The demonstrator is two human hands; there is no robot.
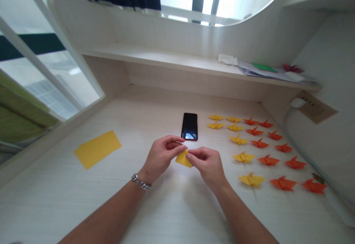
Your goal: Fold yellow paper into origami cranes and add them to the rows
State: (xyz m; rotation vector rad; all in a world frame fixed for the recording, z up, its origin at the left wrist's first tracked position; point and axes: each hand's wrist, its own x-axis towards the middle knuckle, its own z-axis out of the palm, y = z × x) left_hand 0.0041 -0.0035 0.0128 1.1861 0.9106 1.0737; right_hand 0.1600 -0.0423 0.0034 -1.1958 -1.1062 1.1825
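Nearest, at the bottom of the frame: two bare forearms, angled up toward the centre, with a metal bracelet [141,182] on the left wrist.

Largest, the pale wood-grain desk [166,214], filling the lower two thirds. Above it, across the upper middle, a long shelf [155,57] of the same pale wood, with a loose stack of papers [263,72] at its right end. At the right edge, on the wall, a socket plate [313,107] with a white plug.

Right of centre on the desk, paper birds in rows running away from the camera: yellow cranes [243,157] nearer the centre, orange cranes [268,160] further right, each apart from its neighbours. Left of centre, well apart from the hands, a flat yellow sheet [97,149], lying askew. Just above the hands, a black phone [189,126], face up, screen dark.

At centre, left hand [162,155] and right hand [208,164], side by side. Left grip: thumb and forefinger closed on the upper left edge of the folded yellow paper [183,159]. Right grip: thumb and fingertips pinched shut on its right edge. Smallest of all, that paper: a small flat piece between the two hands, just below the phone. Hard to tell whether resting on the desk or held just over it.
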